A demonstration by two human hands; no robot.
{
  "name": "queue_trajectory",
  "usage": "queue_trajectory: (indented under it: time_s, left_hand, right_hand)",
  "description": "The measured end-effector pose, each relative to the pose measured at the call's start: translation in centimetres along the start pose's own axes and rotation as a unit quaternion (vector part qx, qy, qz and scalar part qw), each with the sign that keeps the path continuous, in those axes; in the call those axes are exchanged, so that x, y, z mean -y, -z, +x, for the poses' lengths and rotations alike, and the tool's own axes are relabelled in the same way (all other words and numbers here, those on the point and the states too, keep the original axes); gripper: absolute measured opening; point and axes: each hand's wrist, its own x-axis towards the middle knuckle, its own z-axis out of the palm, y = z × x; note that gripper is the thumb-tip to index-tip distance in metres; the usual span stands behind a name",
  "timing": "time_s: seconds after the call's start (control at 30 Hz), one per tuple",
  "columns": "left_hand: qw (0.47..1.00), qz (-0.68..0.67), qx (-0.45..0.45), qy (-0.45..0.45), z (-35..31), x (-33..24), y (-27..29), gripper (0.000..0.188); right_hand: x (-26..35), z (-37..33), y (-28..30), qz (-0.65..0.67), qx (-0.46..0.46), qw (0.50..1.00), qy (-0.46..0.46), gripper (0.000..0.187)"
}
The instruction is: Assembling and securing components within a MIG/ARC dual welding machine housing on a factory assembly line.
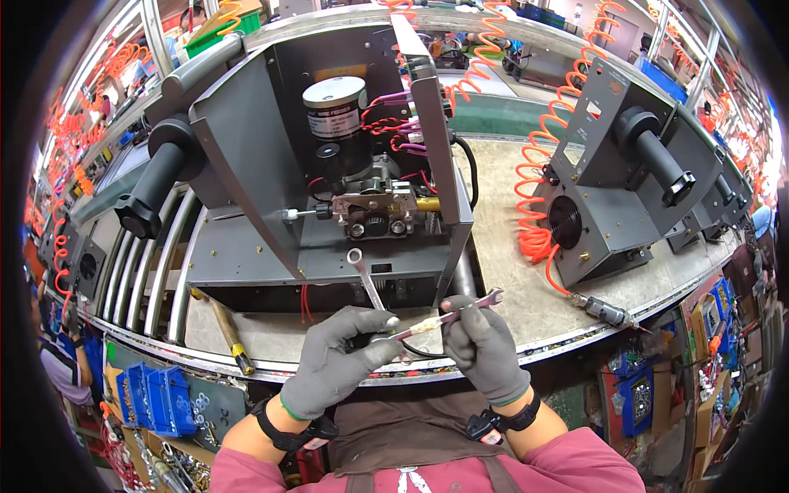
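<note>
My left hand (pixel 341 353) and my right hand (pixel 485 345), both in grey gloves, pinch a wrench (pixel 425 326) between them. Pale wrapping covers the wrench's middle, and its open jaw sticks out past my right fingers. A second wrench (pixel 366 279), ring end upward, rises just beyond my left fingertips; its lower end is hidden, so I cannot tell whether my left hand holds it too. Beyond both hands stands a dark grey metal housing (pixel 246 164) with a white-topped cylinder (pixel 335 103) and a metal roller mechanism (pixel 376 209) inside.
A similar grey housing (pixel 612 209) stands at right, beside a coiled orange air hose (pixel 536 242) and a pneumatic screwdriver (pixel 604 311). Rollers (pixel 152 263) and a yellow-and-black handle (pixel 234 341) are at left. Blue parts bins (pixel 160 398) sit below the bench edge.
</note>
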Motion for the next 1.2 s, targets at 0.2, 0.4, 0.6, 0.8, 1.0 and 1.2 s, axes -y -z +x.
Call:
queue_trajectory:
  time_s: [0.2,0.4,0.6,0.8,1.0,1.2]
  left_hand:
    - [0.997,0.057,-0.039,-0.020,0.9,-0.1,-0.7,0.019]
    - [0.995,0.087,-0.029,0.039,1.4,-1.5,-0.8,0.019]
    - [0.989,0.130,0.007,0.073,0.7,-2.5,0.1,0.026]
    - [0.941,0.301,-0.106,-0.112,2.9,-3.8,-0.3,0.026]
    - [0.898,0.376,-0.166,-0.159,4.4,-3.5,-0.5,0.029]
    - [0.865,0.423,-0.194,-0.187,4.3,-3.0,-0.3,0.028]
  right_hand:
    - [0.5,-0.1,1.7,0.165,-0.005,0.985,0.057,0.028]
    - [1.1,0.3,3.2,0.198,-0.012,0.977,0.085,0.033]
    - [0.9,-0.3,3.5,0.095,-0.017,0.990,0.107,0.038]
    - [0.3,-0.7,4.3,-0.202,0.151,0.947,0.201,0.047]
    - [0.5,-1.2,3.3,-0.211,0.143,0.962,0.103,0.049]
    - [0.3,-1.5,2.8,-0.156,0.115,0.981,0.031,0.041]
